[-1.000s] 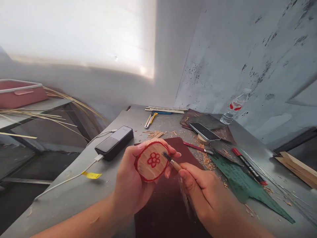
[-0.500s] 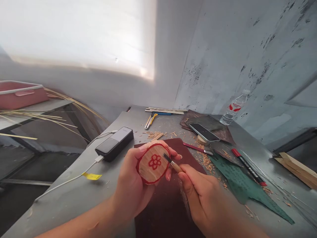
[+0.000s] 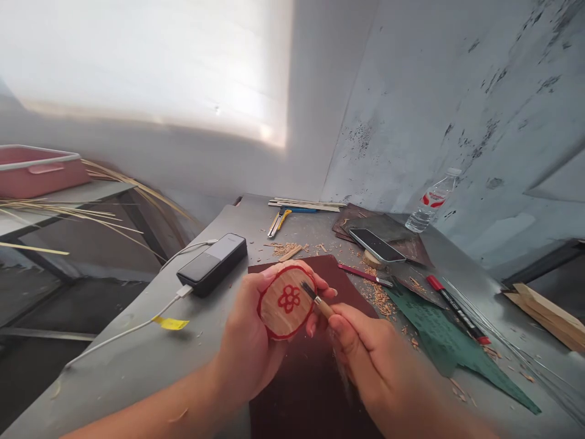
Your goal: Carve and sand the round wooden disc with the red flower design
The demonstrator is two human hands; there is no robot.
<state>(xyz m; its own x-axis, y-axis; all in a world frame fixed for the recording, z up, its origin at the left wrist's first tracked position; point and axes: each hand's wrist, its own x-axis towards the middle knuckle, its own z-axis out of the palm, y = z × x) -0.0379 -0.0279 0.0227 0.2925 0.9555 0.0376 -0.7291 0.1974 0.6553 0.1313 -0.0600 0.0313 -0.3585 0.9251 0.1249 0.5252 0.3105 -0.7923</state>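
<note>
Lying far left of the grip, a pink tray (image 3: 36, 171) sits on a side bench with pale straws (image 3: 68, 213) fanned beside it. Nearer, a power bank (image 3: 212, 263) rests on the grey table (image 3: 137, 360), its white cable (image 3: 123, 332) trailing back with a yellow tag. The left hand (image 3: 249, 341) is clamped around a wooden disc (image 3: 286, 301), fingers curled over its far edge, holding it up above a dark red sheet (image 3: 311, 390) (the disc has a red rim and a red flower at its middle). Just right of the disc, the right hand (image 3: 365, 360) pinches a small tool (image 3: 316, 299), whose dark tip touches the disc face beside the flower. Beyond the grip lie a cutter (image 3: 278, 221) and wood shavings (image 3: 286, 249). Further right are a phone (image 3: 377, 244), a red pen (image 3: 459, 308), a green sheet (image 3: 439, 335) and a bottle (image 3: 432, 201).
</note>
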